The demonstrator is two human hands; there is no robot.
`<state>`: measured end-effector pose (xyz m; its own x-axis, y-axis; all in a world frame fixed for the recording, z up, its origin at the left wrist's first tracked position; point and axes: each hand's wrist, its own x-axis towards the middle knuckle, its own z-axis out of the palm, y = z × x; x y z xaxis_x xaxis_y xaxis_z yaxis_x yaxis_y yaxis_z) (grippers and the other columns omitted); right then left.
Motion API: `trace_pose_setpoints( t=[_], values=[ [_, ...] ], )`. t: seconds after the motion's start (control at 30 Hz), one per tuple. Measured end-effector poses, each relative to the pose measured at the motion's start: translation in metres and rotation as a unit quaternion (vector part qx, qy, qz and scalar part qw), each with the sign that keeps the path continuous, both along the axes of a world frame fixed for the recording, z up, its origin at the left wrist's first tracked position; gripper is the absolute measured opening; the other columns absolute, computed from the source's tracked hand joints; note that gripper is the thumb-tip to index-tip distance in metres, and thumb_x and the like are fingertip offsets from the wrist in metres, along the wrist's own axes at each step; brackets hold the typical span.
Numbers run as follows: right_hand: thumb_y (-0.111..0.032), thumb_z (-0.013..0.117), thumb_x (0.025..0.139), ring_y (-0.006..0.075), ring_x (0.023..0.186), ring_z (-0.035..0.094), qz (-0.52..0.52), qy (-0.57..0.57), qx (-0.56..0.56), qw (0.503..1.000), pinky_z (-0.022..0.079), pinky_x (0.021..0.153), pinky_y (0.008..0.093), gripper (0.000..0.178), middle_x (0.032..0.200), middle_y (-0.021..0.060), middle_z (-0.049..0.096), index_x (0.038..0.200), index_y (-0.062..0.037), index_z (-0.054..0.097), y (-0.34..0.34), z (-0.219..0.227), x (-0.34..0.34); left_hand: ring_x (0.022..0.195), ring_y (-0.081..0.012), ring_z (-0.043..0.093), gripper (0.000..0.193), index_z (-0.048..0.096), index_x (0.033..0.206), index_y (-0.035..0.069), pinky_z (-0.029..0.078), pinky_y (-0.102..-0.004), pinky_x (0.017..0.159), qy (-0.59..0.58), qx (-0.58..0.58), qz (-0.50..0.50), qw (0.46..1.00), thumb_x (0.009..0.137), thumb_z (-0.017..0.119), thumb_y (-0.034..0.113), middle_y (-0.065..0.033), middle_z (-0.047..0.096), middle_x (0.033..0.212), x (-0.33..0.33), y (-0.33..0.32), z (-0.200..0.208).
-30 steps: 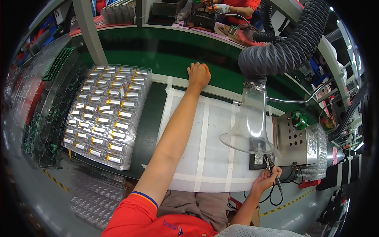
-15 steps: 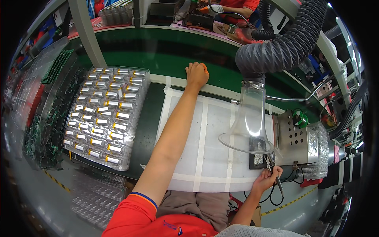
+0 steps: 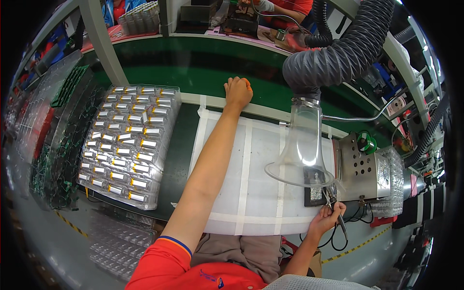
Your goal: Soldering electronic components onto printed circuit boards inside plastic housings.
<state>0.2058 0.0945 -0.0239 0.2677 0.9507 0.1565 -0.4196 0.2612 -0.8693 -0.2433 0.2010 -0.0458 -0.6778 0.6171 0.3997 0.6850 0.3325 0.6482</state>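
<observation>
My left hand [image 3: 238, 93] is stretched far forward over the edge of the green conveyor belt [image 3: 193, 63]. Its fingers are curled in, with orange at a fingertip; what they hold, if anything, is hidden. Low on the right, my right hand [image 3: 326, 220] is closed around a soldering iron [image 3: 342, 225], a slim dark tool with a black cable. Thin metal prongs show beside its upper end, too small to name. Just above that hand lies a small dark tray [image 3: 315, 194] with pale bits on it, partly under a clear fume funnel [image 3: 304, 150].
White sheeting with tape strips [image 3: 256, 193] covers the bench. Stacked clear trays of silver battery cells [image 3: 123, 145] stand left. A grey ribbed hose [image 3: 338, 63] hangs above the funnel. Right are a perforated metal box [image 3: 360, 166] and a green solder spool [image 3: 367, 143]. A co-worker's arm [image 3: 285, 12] shows beyond the belt.
My two hands keep nearly the same positions. The view has shifted slightly, and the co-worker's gloved hand across the belt has moved upward, partly out of the picture.
</observation>
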Motion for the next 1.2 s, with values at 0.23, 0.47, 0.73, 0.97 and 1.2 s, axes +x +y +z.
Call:
trace_pose_setpoints(
  t=[0.23,0.47,0.73,0.97,1.2],
  values=[
    [-0.014,0.051,0.094,0.0044,0.045,0.026,-0.001,0.0,-0.001,1.0,0.024,0.041,0.0199,0.012,0.059,-0.0051,0.03,0.085,-0.0097,0.044,0.0,0.001,-0.0008,0.101,-0.0288,0.054,0.013,0.071,0.089,0.007,0.039,-0.0412,0.089,0.016,-0.005,0.003,1.0,0.078,0.063,0.009,-0.0104,0.065,0.1,-0.0012,0.0006,-0.0013],
    [-0.013,0.051,0.094,0.0044,0.046,0.026,-0.003,0.001,-0.006,1.0,0.024,0.041,0.0199,0.012,0.059,-0.0049,0.031,0.085,-0.0095,0.045,-0.0004,0.0013,-0.0008,0.102,-0.0284,0.052,0.011,0.069,0.084,0.007,0.038,-0.0404,0.092,0.005,0.004,-0.002,1.0,0.078,0.06,0.005,-0.01,0.063,0.099,-0.0001,-0.0002,0.0],
    [-0.012,0.05,0.094,0.004,0.045,0.027,0.004,0.008,0.005,1.0,0.024,0.041,0.0196,0.012,0.059,-0.0048,0.032,0.084,-0.009,0.044,0.0001,0.001,-0.0005,0.102,-0.0282,0.052,0.011,0.069,0.084,0.007,0.038,-0.0399,0.091,0.001,0.008,-0.004,1.0,0.079,0.06,0.005,-0.0101,0.063,0.1,-0.0003,0.0002,-0.0007],
    [-0.012,0.05,0.094,0.0037,0.045,0.027,0.002,0.009,0.002,1.0,0.025,0.041,0.0195,0.012,0.059,-0.0048,0.032,0.084,-0.009,0.044,-0.0003,0.0013,-0.0013,0.101,-0.0288,0.053,0.012,0.071,0.088,0.008,0.039,-0.041,0.089,0.015,-0.001,0.001,1.0,0.078,0.063,0.009,-0.0101,0.064,0.099,-0.0013,0.0015,-0.0021],
    [-0.012,0.05,0.094,0.0035,0.046,0.027,0.006,0.004,0.004,1.0,0.025,0.041,0.0191,0.011,0.06,-0.0049,0.033,0.085,-0.0092,0.045,-0.0006,0.0018,-0.0015,0.101,-0.0286,0.051,0.011,0.069,0.083,0.008,0.038,-0.0402,0.091,0.001,0.007,-0.006,1.0,0.079,0.059,0.006,-0.0101,0.063,0.099,-0.0007,0.001,-0.0021]
  ],
)
